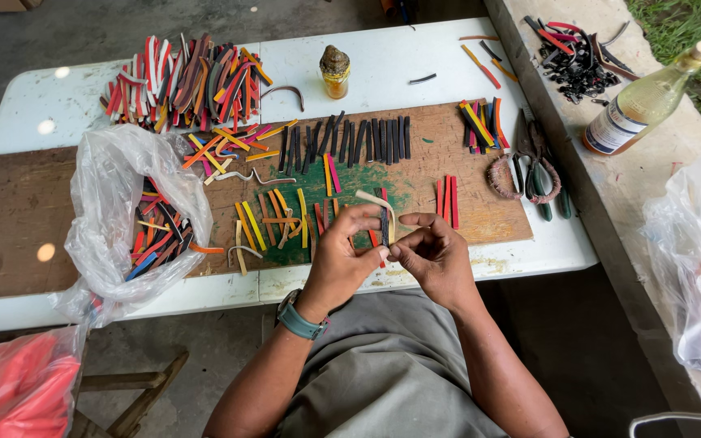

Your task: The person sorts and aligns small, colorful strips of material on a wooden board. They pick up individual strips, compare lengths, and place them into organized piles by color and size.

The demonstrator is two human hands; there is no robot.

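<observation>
We see a white table [415, 61] carrying a brown board [26, 219]. At its far left lies a big heap of coloured strips [184, 81], apparently unsorted; a clear bag [111, 174] holds more. A row of black strips [350, 139] and small colour groups look already laid out, so we judge the work partly done. Our left hand [338, 259] and right hand [436, 255] meet above the near edge, fingertips pinching a small bundle of strips [384, 227] upright between them.

Single head-worn view, looking steeply down, close over the hands [391, 255], white table [415, 57] beyond
</observation>
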